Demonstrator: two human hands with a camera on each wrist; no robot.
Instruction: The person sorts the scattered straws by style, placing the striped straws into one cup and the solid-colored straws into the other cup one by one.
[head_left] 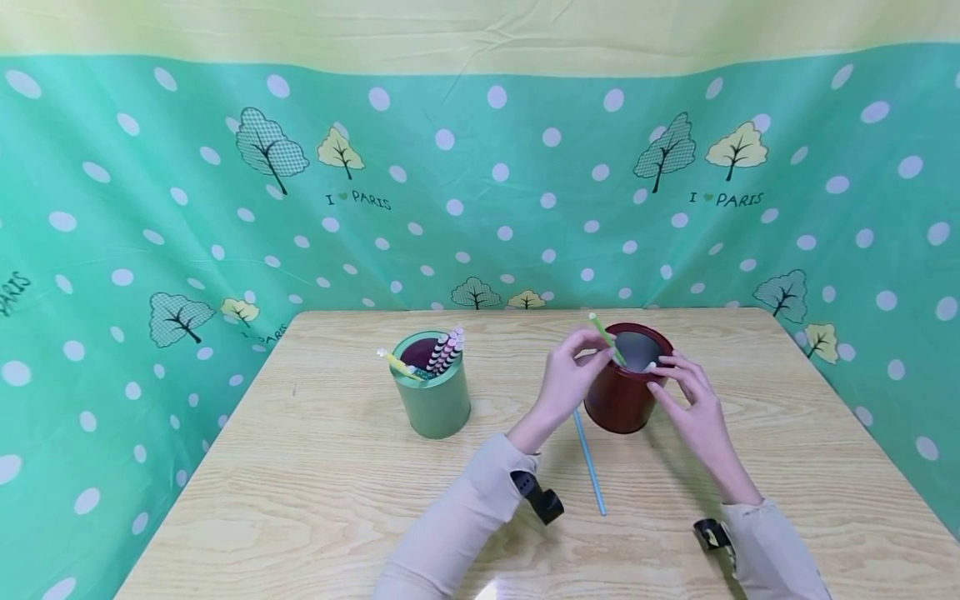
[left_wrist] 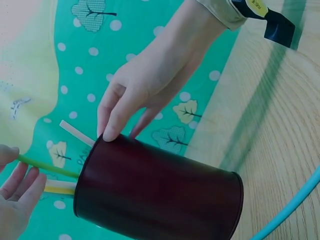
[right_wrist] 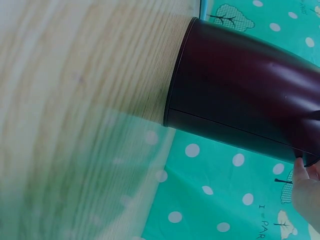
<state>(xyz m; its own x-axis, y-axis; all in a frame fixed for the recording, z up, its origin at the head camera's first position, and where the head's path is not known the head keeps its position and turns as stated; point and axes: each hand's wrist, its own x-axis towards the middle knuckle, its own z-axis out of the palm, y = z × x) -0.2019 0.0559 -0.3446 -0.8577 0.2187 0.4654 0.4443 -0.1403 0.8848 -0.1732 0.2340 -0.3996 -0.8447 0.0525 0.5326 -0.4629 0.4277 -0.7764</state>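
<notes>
My left hand (head_left: 567,375) pinches a slim green straw (head_left: 606,337), whose lower end overlaps the rim of a dark red canister (head_left: 621,402). In the left wrist view, the same green straw (left_wrist: 47,167) slants to the canister's mouth. At the canister's near right side, my right hand (head_left: 697,408) grips the rim, thumb against the outside. Beside that hand a pale straw (left_wrist: 77,132) sticks out of the mouth, and a yellow-and-white straw (left_wrist: 60,188) shows lower down. Part of the right hand (right_wrist: 306,192) appears at the rim in the right wrist view.
A light green canister (head_left: 437,408) stands to the left, holding several striped straws (head_left: 447,350) and a yellow straw (head_left: 397,363). One blue straw (head_left: 590,467) lies on the wooden table (head_left: 300,492) in front of the red canister. A dotted green curtain (head_left: 420,217) hangs behind.
</notes>
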